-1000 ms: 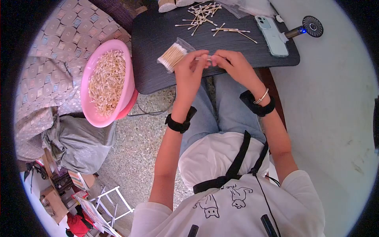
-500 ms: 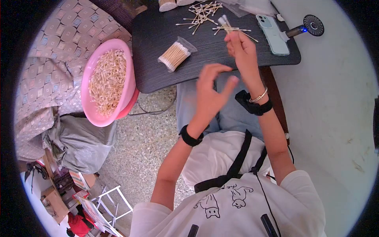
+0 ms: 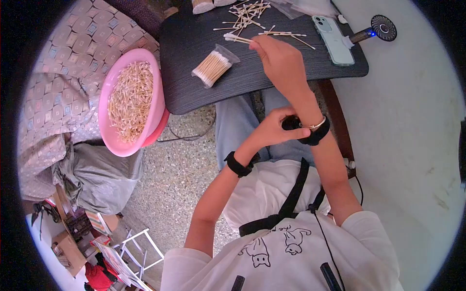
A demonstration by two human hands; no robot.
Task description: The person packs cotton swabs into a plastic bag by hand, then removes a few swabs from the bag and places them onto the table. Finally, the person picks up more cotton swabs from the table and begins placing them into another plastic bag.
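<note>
My right hand (image 3: 284, 60) pinches a few cotton swabs (image 3: 238, 38) over the black table, their white tips pointing left. My left hand (image 3: 279, 128) is closed on the black wristband (image 3: 292, 122) at my right wrist, beside a thin bangle (image 3: 318, 123). Below the held swabs lies a clear bag of cotton swabs (image 3: 212, 68), packed in a neat row. Loose swabs (image 3: 247, 15) are heaped at the far side of the table, and several more (image 3: 286, 34) lie just beyond my right hand.
On the black table (image 3: 189, 92) a pale green phone (image 3: 332, 41) lies at the right, by a small fan (image 3: 383, 28). A pink basin (image 3: 104, 121) full of swabs stands left of the table. Plastic bags (image 3: 310, 7) lie at the far edge; a wall runs along the right.
My right hand has turned, swinging the swabs from upright to pointing left. My left hand has moved down and right from open air onto the wristband of my right arm.
</note>
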